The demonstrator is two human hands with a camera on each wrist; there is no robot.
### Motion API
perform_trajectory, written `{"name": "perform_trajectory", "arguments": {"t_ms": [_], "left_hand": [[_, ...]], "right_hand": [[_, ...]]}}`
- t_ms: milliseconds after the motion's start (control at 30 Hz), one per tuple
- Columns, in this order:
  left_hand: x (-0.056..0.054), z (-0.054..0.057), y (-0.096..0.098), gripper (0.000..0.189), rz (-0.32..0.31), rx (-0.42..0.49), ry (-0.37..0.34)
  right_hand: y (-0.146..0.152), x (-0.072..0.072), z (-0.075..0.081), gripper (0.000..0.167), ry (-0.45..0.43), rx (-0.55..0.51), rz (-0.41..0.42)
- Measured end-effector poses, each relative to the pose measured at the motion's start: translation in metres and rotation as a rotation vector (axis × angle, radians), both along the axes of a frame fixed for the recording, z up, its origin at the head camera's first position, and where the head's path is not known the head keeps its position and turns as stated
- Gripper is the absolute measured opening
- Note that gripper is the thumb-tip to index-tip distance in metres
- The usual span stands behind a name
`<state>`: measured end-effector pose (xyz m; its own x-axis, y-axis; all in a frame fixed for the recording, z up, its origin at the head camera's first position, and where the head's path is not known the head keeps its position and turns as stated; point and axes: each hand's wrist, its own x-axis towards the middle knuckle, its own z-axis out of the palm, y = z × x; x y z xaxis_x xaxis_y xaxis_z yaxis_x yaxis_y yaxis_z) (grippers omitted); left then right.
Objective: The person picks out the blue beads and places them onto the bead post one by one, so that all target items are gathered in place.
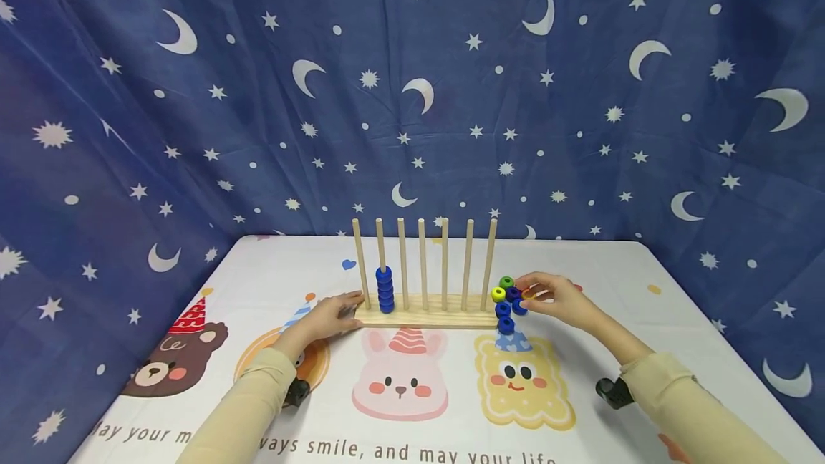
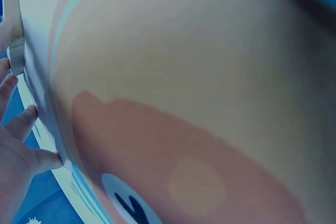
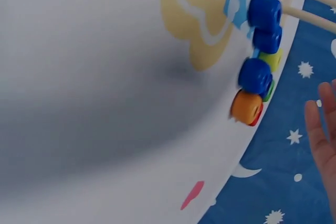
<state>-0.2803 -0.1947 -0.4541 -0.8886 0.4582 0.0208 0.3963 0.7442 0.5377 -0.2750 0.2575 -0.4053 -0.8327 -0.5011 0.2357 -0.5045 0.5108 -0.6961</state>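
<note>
A wooden bead rack [image 1: 425, 318] with several upright pegs stands on the table. Blue beads [image 1: 384, 291] are stacked on its second peg from the left. My left hand [image 1: 330, 315] is at the rack's left end, its fingertips against the wood; in the left wrist view the fingers [image 2: 21, 124] are spread. Beside the right end lies a cluster of loose beads: blue [image 1: 505, 325], yellow [image 1: 498, 294], green [image 1: 506, 282], and orange [image 3: 245, 107] with red behind it. Over this cluster is my right hand [image 1: 559, 298], its fingers loosely bent with no bead visible between them.
A white tablecloth [image 1: 580, 263] with printed cartoon animals and lettering covers the table. Behind it hangs a dark blue curtain [image 1: 387, 142] with moons and stars. Black wrist devices [image 1: 614, 392] show under both sleeves.
</note>
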Motion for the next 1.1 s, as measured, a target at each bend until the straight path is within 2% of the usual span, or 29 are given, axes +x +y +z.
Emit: {"name": "perform_trajectory", "arguments": {"t_ms": [133, 433, 767, 1100], "left_hand": [[0.000, 0.001, -0.001, 0.054, -0.002, 0.001, 0.002], [-0.003, 0.000, 0.000, 0.054, -0.008, -0.008, 0.001], [-0.003, 0.001, 0.001, 0.054, -0.021, -0.009, 0.012], [0.000, 0.000, 0.000, 0.054, -0.006, -0.008, 0.005]], "right_hand": [[0.003, -0.005, -0.002, 0.036, -0.030, 0.055, 0.022], [0.005, -0.011, -0.007, 0.033, -0.059, 0.194, -0.033], [0.009, -0.018, -0.020, 0.031, -0.079, 0.221, -0.026], [0.001, -0.018, -0.021, 0.033, -0.095, 0.254, -0.022]]}}
